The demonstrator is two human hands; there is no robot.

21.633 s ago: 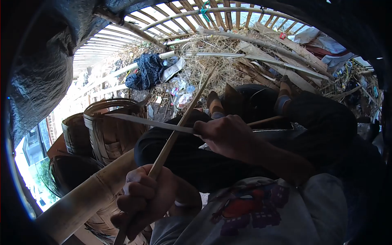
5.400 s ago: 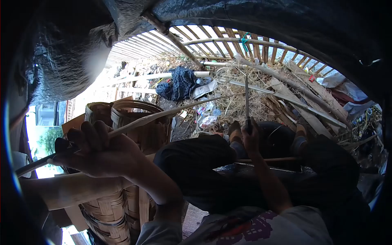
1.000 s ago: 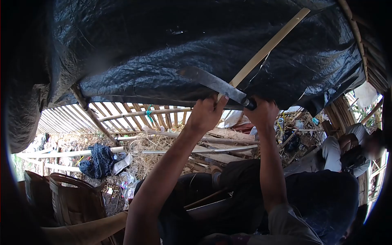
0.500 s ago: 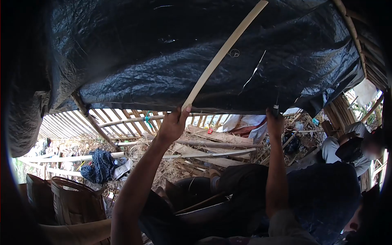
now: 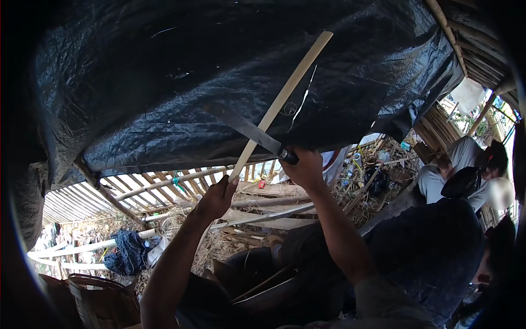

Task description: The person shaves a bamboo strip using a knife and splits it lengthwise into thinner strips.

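Observation:
A long, flat, pale strip of bamboo (image 5: 293, 88) slants up and to the right, its lower end gripped in my left hand (image 5: 216, 198). Closed around the dark handle of a large knife (image 5: 241, 124) is my right hand (image 5: 307, 169). The knife's broad blade points up and left and crosses the strip a little above my left hand. Whether the edge touches the strip I cannot tell. Behind both hangs a black plastic sheet (image 5: 164, 71).
Split bamboo and wood pieces (image 5: 263, 204) lie among dry straw below. A woven basket (image 5: 98, 301) stands at lower left, near a dark blue cloth (image 5: 129, 252). On the right, another person (image 5: 457, 164) sits close by. A slatted bamboo wall (image 5: 137, 186) runs behind.
My right hand has swung left and up, bringing the knife blade across the strip. The strip is still in my left hand, and the view has tilted slightly.

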